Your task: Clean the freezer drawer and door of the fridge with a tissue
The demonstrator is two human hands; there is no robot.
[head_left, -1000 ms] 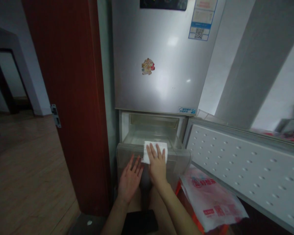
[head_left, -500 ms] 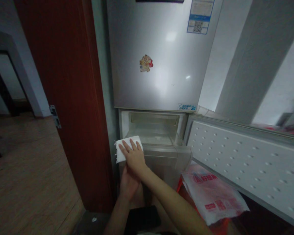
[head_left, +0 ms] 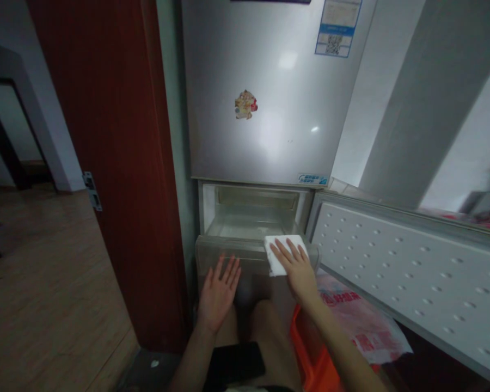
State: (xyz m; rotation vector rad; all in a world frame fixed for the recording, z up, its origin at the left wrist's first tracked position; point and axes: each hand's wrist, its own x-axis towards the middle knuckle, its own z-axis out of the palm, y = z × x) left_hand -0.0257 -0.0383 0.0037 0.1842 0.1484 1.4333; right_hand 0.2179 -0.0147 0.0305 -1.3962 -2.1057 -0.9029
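My right hand (head_left: 299,268) lies with its fingers spread over a folded white cloth (head_left: 274,263), holding it against the right part of the drawer's top front edge. The clear freezer drawer (head_left: 249,263) is pulled partway out of the fridge's lower compartment. My left hand (head_left: 219,294) is open, its palm showing and fingers stretched upward, near the left part of the drawer front. Nothing is in it; whether it touches the plastic I cannot tell.
The lower fridge door (head_left: 392,261) stands swung out to the right. An orange container (head_left: 306,354) and a printed plastic bag (head_left: 367,321) sit below it. A black phone-like object (head_left: 237,363) rests on my lap. A red-brown door (head_left: 118,163) stands at the left.
My right hand has slid the white cloth from the left end of the drawer's edge to its right part. My left hand has come apart from the right and opened.
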